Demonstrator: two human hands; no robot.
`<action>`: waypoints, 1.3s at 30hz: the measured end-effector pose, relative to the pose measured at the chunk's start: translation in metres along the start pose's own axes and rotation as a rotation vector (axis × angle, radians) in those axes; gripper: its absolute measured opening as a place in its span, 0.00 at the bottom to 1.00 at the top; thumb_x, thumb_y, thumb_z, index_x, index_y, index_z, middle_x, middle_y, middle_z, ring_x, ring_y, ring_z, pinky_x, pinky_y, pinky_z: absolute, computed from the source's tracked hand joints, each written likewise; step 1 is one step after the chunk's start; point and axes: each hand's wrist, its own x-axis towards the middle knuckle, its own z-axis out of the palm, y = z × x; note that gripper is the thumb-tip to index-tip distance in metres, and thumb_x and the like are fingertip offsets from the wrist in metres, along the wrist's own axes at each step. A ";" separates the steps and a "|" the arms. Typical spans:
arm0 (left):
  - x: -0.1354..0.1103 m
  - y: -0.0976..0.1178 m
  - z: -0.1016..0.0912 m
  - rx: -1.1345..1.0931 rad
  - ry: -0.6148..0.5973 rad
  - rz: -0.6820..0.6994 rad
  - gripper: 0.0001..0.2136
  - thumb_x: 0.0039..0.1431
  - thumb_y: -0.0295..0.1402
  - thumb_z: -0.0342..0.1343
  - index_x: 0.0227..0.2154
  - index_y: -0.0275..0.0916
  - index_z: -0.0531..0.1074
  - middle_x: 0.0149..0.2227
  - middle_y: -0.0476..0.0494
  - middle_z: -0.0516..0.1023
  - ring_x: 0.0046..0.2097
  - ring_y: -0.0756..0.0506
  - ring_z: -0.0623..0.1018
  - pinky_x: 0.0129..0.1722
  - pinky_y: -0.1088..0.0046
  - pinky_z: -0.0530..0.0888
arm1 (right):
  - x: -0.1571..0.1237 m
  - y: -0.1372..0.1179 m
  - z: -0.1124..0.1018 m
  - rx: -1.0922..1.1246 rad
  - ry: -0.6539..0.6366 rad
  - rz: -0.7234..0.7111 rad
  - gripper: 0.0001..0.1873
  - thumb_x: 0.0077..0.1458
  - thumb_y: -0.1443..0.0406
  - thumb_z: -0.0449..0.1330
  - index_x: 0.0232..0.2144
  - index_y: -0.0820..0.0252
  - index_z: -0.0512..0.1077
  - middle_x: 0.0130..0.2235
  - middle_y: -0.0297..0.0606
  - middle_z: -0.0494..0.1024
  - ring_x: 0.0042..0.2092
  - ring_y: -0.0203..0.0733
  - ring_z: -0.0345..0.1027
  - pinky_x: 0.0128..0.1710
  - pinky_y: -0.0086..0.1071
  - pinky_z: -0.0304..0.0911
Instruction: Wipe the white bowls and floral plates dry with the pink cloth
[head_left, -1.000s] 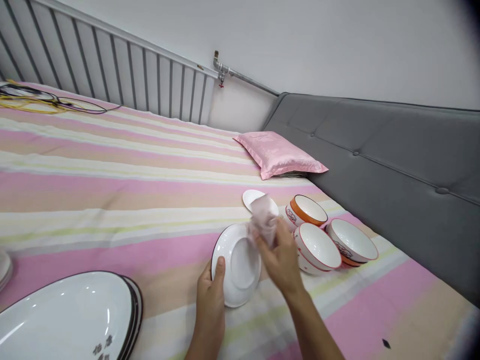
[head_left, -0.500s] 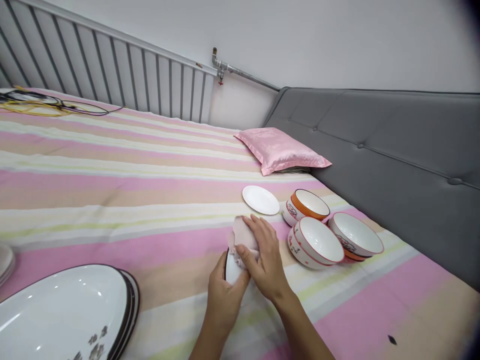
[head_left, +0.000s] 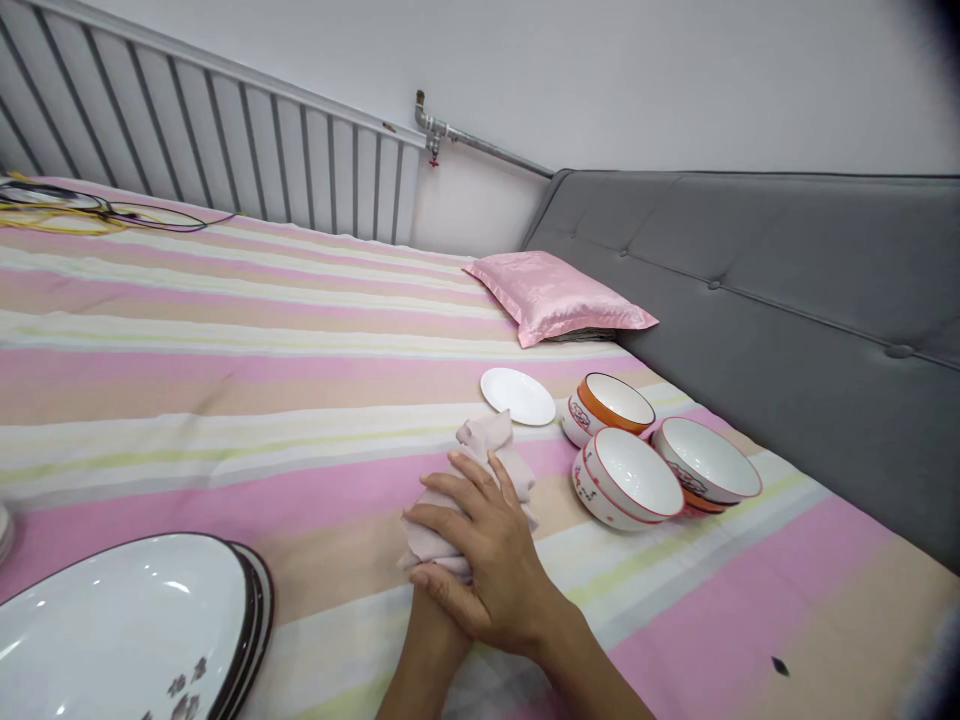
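Note:
My right hand (head_left: pixel 487 550) lies over a pale pink cloth (head_left: pixel 491 440), its fingers pressing the cloth's folds. Beneath it is my left hand (head_left: pixel 433 622), showing only its wrist and lower edge; cloth and right hand cover its fingers. A dark-rimmed white dish, seen in that hand a moment ago, is hidden now. Just beyond the cloth lies a small white oval plate (head_left: pixel 517 396). Close by on the right stand stacked bowls: an orange-banded bowl (head_left: pixel 616 400), a red-rimmed bowl (head_left: pixel 637 475) with small red marks, and another red-rimmed bowl (head_left: pixel 709 460).
Large oval plates (head_left: pixel 112 620) with dark rims are stacked at the lower left. A pink pillow (head_left: pixel 555 293) rests against the grey headboard (head_left: pixel 757 260). Yellow and black cables (head_left: pixel 90 208) lie at the far left on the striped bedsheet (head_left: pixel 300 390), below a radiator (head_left: pixel 247 140).
The right hand has slid down and left over the cloth, spreading it across the dish and left hand. Both have gone from sight, except the left wrist. The view has shifted slightly.

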 end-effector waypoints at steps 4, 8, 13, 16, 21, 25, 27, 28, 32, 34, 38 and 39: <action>-0.006 0.004 0.001 0.049 -0.167 0.040 0.05 0.37 0.29 0.62 0.21 0.42 0.72 0.30 0.43 0.77 0.43 0.37 0.74 0.46 0.63 0.70 | 0.001 0.005 -0.009 -0.038 0.042 -0.020 0.16 0.55 0.57 0.55 0.45 0.51 0.70 0.50 0.35 0.71 0.59 0.49 0.53 0.62 0.49 0.33; -0.013 0.012 0.005 0.027 -0.286 0.014 0.11 0.34 0.26 0.63 0.26 0.37 0.73 0.28 0.45 0.78 0.32 0.41 0.76 0.30 0.70 0.73 | 0.000 0.015 -0.020 -0.109 0.143 0.035 0.16 0.54 0.58 0.56 0.44 0.53 0.70 0.44 0.37 0.73 0.51 0.48 0.60 0.59 0.49 0.40; -0.017 0.015 0.007 -0.072 -0.326 -0.100 0.13 0.36 0.26 0.62 0.31 0.35 0.75 0.28 0.46 0.78 0.30 0.45 0.75 0.30 0.73 0.71 | -0.002 0.021 -0.029 -0.158 0.206 0.108 0.14 0.55 0.58 0.55 0.43 0.56 0.70 0.39 0.39 0.73 0.44 0.47 0.63 0.45 0.41 0.54; -0.020 0.019 0.007 -0.194 -0.322 -0.180 0.17 0.34 0.25 0.62 0.34 0.34 0.76 0.27 0.46 0.77 0.28 0.46 0.75 0.28 0.74 0.71 | -0.004 0.022 -0.033 -0.164 0.202 0.175 0.12 0.56 0.59 0.54 0.39 0.57 0.71 0.36 0.39 0.73 0.40 0.44 0.63 0.40 0.38 0.55; -0.021 0.025 0.002 -0.321 -0.410 -0.249 0.22 0.34 0.24 0.63 0.39 0.33 0.75 0.29 0.43 0.79 0.31 0.43 0.76 0.32 0.70 0.72 | -0.006 0.025 -0.041 -0.119 0.218 0.329 0.14 0.58 0.57 0.51 0.33 0.59 0.70 0.32 0.38 0.72 0.35 0.41 0.62 0.35 0.33 0.54; -0.020 0.025 -0.004 -0.377 -0.388 -0.276 0.21 0.34 0.26 0.65 0.38 0.32 0.75 0.30 0.41 0.80 0.33 0.39 0.78 0.35 0.65 0.74 | -0.008 0.030 -0.046 -0.065 0.226 0.458 0.18 0.59 0.54 0.49 0.24 0.59 0.65 0.24 0.33 0.67 0.28 0.37 0.59 0.29 0.29 0.51; -0.019 0.024 -0.006 -0.414 -0.366 -0.274 0.20 0.34 0.26 0.65 0.37 0.32 0.75 0.31 0.41 0.80 0.35 0.38 0.78 0.36 0.64 0.74 | -0.009 0.032 -0.047 -0.020 0.244 0.503 0.19 0.59 0.54 0.49 0.22 0.58 0.63 0.22 0.30 0.65 0.26 0.36 0.57 0.27 0.28 0.49; -0.018 0.023 -0.006 -0.441 -0.355 -0.273 0.20 0.34 0.26 0.65 0.37 0.32 0.75 0.31 0.40 0.80 0.36 0.38 0.78 0.37 0.64 0.74 | -0.009 0.034 -0.047 0.001 0.254 0.523 0.19 0.59 0.53 0.49 0.22 0.58 0.62 0.22 0.29 0.65 0.26 0.35 0.57 0.26 0.28 0.49; -0.015 0.023 -0.008 -0.551 -0.252 -0.302 0.25 0.35 0.23 0.64 0.43 0.34 0.73 0.34 0.41 0.81 0.40 0.37 0.78 0.42 0.62 0.73 | -0.007 0.036 -0.042 0.100 0.288 0.607 0.17 0.58 0.52 0.50 0.26 0.57 0.66 0.23 0.29 0.68 0.27 0.36 0.60 0.27 0.27 0.51; -0.013 0.023 -0.009 -0.606 -0.162 -0.327 0.29 0.35 0.22 0.63 0.47 0.35 0.71 0.34 0.42 0.81 0.40 0.38 0.78 0.44 0.62 0.73 | -0.005 0.035 -0.036 0.161 0.311 0.648 0.18 0.57 0.51 0.50 0.27 0.57 0.66 0.23 0.30 0.69 0.28 0.38 0.61 0.28 0.28 0.53; -0.008 0.023 -0.012 -0.707 0.019 -0.379 0.33 0.37 0.19 0.61 0.52 0.37 0.67 0.36 0.43 0.81 0.41 0.39 0.79 0.46 0.61 0.73 | 0.000 0.031 -0.022 0.300 0.381 0.713 0.19 0.55 0.49 0.51 0.27 0.58 0.67 0.24 0.32 0.70 0.28 0.39 0.62 0.28 0.29 0.55; -0.007 0.023 -0.013 -0.726 0.054 -0.396 0.33 0.38 0.18 0.59 0.52 0.37 0.67 0.37 0.43 0.81 0.40 0.39 0.79 0.46 0.60 0.73 | 0.001 0.030 -0.018 0.347 0.396 0.727 0.20 0.55 0.49 0.51 0.28 0.59 0.68 0.25 0.32 0.70 0.29 0.39 0.62 0.28 0.29 0.56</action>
